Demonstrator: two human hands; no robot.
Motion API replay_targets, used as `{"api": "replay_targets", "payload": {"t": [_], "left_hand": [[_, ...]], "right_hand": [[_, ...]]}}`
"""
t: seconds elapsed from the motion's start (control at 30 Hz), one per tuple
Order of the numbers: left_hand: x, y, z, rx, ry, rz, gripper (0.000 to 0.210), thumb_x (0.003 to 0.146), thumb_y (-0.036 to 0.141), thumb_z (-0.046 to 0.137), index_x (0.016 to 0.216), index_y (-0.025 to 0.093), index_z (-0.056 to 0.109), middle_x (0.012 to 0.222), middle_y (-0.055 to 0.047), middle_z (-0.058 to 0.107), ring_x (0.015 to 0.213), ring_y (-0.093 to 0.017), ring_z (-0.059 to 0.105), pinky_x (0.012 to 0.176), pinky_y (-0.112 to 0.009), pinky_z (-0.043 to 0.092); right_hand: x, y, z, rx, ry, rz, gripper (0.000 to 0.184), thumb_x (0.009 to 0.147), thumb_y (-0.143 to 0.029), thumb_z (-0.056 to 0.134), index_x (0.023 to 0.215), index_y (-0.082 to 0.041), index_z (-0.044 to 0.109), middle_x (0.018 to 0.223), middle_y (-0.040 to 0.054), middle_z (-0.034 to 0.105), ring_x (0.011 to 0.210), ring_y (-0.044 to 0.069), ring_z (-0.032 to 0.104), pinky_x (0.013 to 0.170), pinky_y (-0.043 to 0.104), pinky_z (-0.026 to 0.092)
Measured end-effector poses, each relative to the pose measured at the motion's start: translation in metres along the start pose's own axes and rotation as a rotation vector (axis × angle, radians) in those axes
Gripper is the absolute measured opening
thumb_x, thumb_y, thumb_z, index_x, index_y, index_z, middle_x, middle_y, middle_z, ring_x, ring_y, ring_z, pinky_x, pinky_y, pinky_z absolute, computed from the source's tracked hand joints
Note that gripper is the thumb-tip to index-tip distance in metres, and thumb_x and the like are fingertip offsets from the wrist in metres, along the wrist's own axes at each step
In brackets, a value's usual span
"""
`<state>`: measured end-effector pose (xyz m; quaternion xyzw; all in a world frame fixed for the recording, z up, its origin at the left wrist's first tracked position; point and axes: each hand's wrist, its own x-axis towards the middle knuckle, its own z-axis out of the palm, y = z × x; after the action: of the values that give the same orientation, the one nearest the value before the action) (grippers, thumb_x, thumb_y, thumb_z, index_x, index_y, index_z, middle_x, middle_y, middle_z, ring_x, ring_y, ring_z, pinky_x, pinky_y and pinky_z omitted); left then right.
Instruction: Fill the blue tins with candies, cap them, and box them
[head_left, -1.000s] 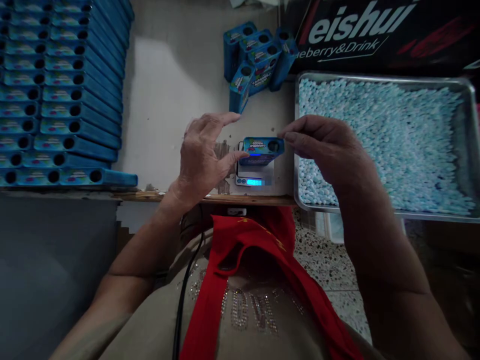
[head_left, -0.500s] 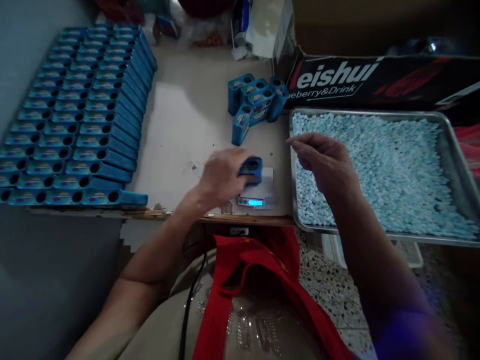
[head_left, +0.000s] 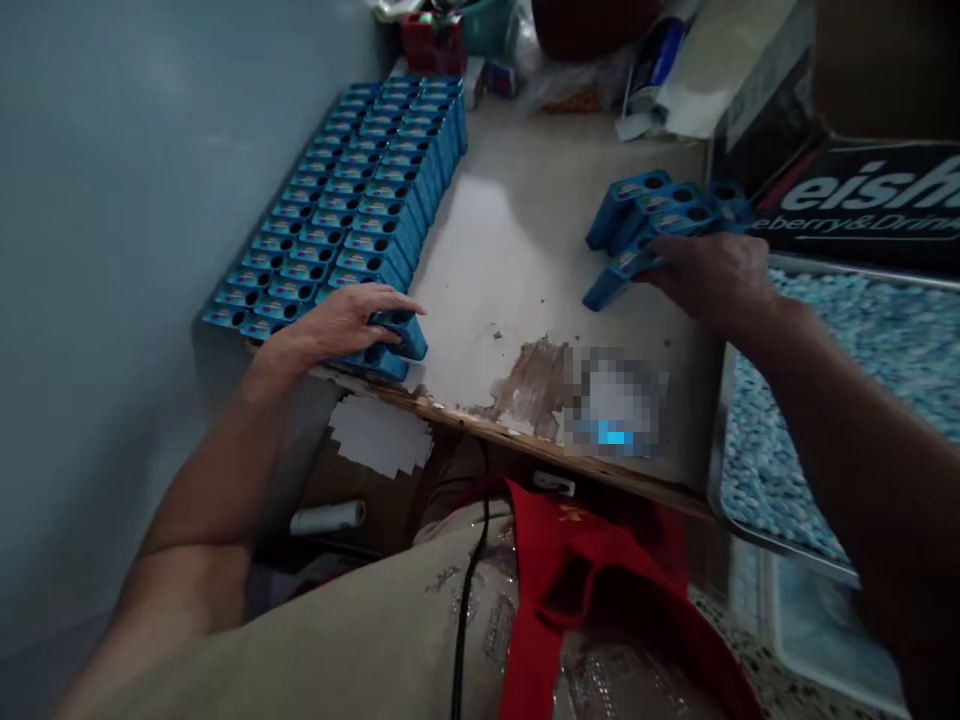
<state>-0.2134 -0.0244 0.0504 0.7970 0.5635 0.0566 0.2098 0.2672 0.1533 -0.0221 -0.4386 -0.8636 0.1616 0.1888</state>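
My left hand [head_left: 334, 325] is at the near end of the stacked rows, with fingers wrapped round a small blue container [head_left: 412, 338] that has a dark round opening on top. Long rows of matching containers [head_left: 390, 190] stand upright side by side at the left. To the right, my right hand [head_left: 712, 280] grips another blue container [head_left: 609, 283] by its upper end. Several more containers [head_left: 634, 190] stand in a loose group right behind it. A small scale [head_left: 615, 405] with a lit blue display, partly pixelated, lies near the table's front edge.
A metal tray [head_left: 721, 480] of small pale blue pieces [head_left: 780, 440] sits at the right. Behind it stands a black printed cardboard box [head_left: 885, 190]. Bags and paper [head_left: 720, 70] crowd the back. The wooden table edge [head_left: 450, 412] is chipped.
My left hand has carried a container from the scale left to the rows. My right hand has moved from above the tray to a container in the loose group. The view has turned left.
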Motion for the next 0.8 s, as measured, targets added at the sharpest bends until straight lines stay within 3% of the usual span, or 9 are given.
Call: {"api": "replay_targets", "payload": {"t": [0.13,0.27,0.37,0.5,0.63,0.73,0.8], "left_hand": [[-0.006,-0.007,0.003,0.063,-0.041,0.021,0.046,0.095,0.041,0.064,0.136,0.024,0.078,0.124,-0.012,0.078,0.117,-0.029,0.072,0.109,-0.044,0.055],[-0.008,-0.006,0.002,0.110,-0.029,0.052,0.051,0.104,0.048,0.053,0.140,0.019,0.072,0.125,-0.015,0.077,0.119,-0.034,0.071,0.109,-0.049,0.054],[-0.009,-0.002,0.007,0.116,0.027,0.069,0.051,0.105,0.052,0.048,0.139,0.022,0.070,0.129,-0.015,0.075,0.123,-0.038,0.070,0.109,-0.051,0.054],[-0.005,0.011,0.024,0.112,0.233,-0.007,0.037,0.102,0.061,0.054,0.112,0.029,0.070,0.116,-0.007,0.079,0.118,-0.036,0.073,0.115,-0.055,0.054],[0.002,0.023,0.036,0.150,0.440,-0.079,0.033,0.093,0.063,0.070,0.084,0.032,0.066,0.085,0.003,0.078,0.096,-0.034,0.077,0.119,-0.061,0.054],[0.003,0.028,0.036,0.162,0.489,-0.091,0.029,0.091,0.061,0.072,0.078,0.035,0.067,0.078,0.009,0.078,0.091,-0.033,0.079,0.119,-0.061,0.057],[0.000,0.027,0.036,0.159,0.505,-0.129,0.024,0.090,0.060,0.072,0.079,0.038,0.070,0.081,0.013,0.081,0.100,-0.035,0.081,0.118,-0.062,0.058]], "right_hand": [[-0.034,-0.037,-0.026,-0.229,0.046,0.181,0.041,0.106,-0.067,0.061,0.093,-0.035,0.083,0.094,0.0093,0.083,0.097,0.041,0.076,0.080,0.050,0.049],[-0.091,-0.083,-0.045,-0.215,0.056,0.258,0.032,0.107,-0.056,0.066,0.096,-0.033,0.087,0.096,0.0089,0.086,0.092,0.037,0.079,0.077,0.047,0.050],[-0.136,-0.101,-0.043,-0.192,0.075,0.271,0.027,0.107,-0.046,0.067,0.101,-0.029,0.087,0.101,0.0079,0.088,0.094,0.033,0.082,0.077,0.042,0.054],[-0.171,-0.109,-0.027,-0.169,0.090,0.295,0.026,0.109,-0.042,0.064,0.106,-0.029,0.086,0.105,0.0064,0.088,0.099,0.029,0.083,0.080,0.039,0.057],[-0.173,-0.113,-0.014,-0.089,0.051,0.369,0.021,0.108,-0.043,0.067,0.107,-0.032,0.085,0.109,0.0071,0.086,0.100,0.031,0.080,0.079,0.041,0.057],[-0.172,-0.109,-0.023,0.047,0.099,0.424,0.018,0.103,-0.047,0.076,0.110,-0.033,0.084,0.089,0.0045,0.081,0.082,0.029,0.076,0.075,0.041,0.054],[-0.179,-0.097,-0.039,0.103,0.166,0.485,0.023,0.103,-0.053,0.075,0.109,-0.033,0.084,0.073,0.0018,0.072,0.068,0.025,0.068,0.070,0.040,0.052]]}}
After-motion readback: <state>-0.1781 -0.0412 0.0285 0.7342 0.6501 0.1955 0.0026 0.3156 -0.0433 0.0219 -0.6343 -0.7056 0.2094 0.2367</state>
